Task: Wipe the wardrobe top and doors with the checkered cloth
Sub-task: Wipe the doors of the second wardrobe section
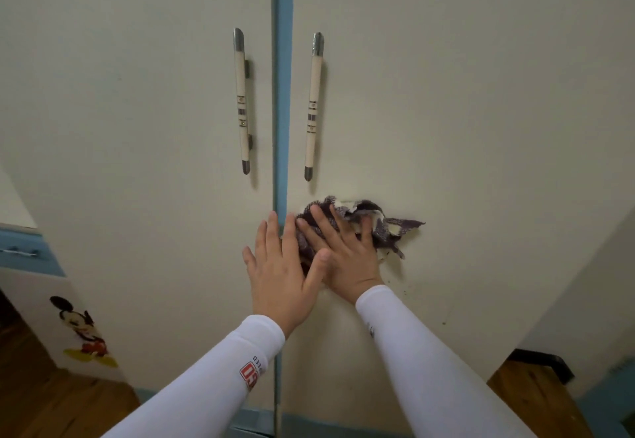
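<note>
Checkered cloth point(360, 228) bunched, stretched sideways under flat hands point(309, 265), right door point(446, 111).

White sleeves point(429, 369), red-printed left cuff point(252, 372)

Both hands cover part of the checkered cloth point(381, 228); the wardrobe point(446, 94) top lies beyond the frame's upper edge

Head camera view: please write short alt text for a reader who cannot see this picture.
A right hand presses a checkered cloth flat against the right door of a cream wardrobe, just below its handle. The left hand lies open beside it, across the blue strip between the two doors.
</note>
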Available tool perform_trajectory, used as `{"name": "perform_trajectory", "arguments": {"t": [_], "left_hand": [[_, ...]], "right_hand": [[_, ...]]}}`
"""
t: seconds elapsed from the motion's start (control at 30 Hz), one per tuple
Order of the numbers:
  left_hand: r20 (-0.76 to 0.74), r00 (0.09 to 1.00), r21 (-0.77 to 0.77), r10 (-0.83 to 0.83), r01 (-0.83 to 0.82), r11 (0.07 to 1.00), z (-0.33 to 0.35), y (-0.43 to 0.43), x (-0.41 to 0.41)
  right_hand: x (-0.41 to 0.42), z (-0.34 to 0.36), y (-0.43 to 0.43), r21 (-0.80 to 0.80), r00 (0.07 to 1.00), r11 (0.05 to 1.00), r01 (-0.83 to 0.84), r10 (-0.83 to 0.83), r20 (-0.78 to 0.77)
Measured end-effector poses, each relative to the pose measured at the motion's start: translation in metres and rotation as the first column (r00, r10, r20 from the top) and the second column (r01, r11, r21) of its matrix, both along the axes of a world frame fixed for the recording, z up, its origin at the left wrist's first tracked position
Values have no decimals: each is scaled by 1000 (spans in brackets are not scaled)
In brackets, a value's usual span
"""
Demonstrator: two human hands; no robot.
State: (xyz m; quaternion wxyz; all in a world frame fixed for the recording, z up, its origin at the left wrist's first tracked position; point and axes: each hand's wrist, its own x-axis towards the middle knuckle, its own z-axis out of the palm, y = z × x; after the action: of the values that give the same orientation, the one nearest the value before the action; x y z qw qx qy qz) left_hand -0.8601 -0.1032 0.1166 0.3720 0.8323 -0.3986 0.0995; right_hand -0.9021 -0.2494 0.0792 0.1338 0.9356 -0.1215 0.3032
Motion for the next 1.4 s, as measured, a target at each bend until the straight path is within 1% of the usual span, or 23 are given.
{"name": "perform_trajectory", "arguments": {"t": [0.07,0.13,0.2,0.27,0.33,0.43,0.53,0.7,0.83,0.9,1.03,1.13,1.2,1.3,1.4], "left_hand": [[0,1000,32,-1,1,999,-1,-6,-9],[-16,1000,67,18,-17,998,-2,-15,-17],[-73,996,87,46,-40,995,-2,-25,-23],[-151,987,36,51,-46,998,0,-36,-31],[-219,975,-74,40,-58,996,3,-45,-37],[-264,963,-192,48,-101,976,4,-52,-40],[-260,963,-214,77,-135,968,-1,-54,-39],[-210,968,-223,134,-181,958,-7,-51,-31],[-183,978,-337,105,-162,927,-14,-44,-19],[-167,982,-362,85,-141,921,-24,-40,-14],[-193,981,-408,-11,-71,910,-48,-35,-8],[-211,972,-480,-98,-15,877,-67,-34,-6],[-221,965,-528,-143,5,849,-76,-32,-2],[-205,952,-605,-226,58,794,-87,-27,9],[-225,903,-682,-366,122,721,-88,-22,22]], "right_hand": [[-21,-6,-16,-40,999,999,28,-29,-28],[-49,-8,-31,-151,996,985,87,-85,19],[-75,-5,-41,-277,984,945,171,-151,92],[-105,-4,-58,-382,971,898,220,-163,177],[-133,-4,-76,-410,958,876,253,-169,230],[-172,-5,-99,-348,940,886,308,-226,257],[-203,-6,-118,-310,928,889,337,-258,269],[-237,-13,-132,-240,914,894,380,-323,245],[-246,-22,-136,-218,909,893,394,-342,240],[-246,-31,-135,-174,901,897,406,-361,239],[-237,-68,-126,-33,866,901,433,-406,291],[-222,-92,-117,73,837,895,440,-438,329],[-208,-102,-110,113,821,895,431,-441,362],[-175,-116,-99,109,798,903,417,-420,431],[-130,-123,-77,33,804,917,398,-366,469]]}}
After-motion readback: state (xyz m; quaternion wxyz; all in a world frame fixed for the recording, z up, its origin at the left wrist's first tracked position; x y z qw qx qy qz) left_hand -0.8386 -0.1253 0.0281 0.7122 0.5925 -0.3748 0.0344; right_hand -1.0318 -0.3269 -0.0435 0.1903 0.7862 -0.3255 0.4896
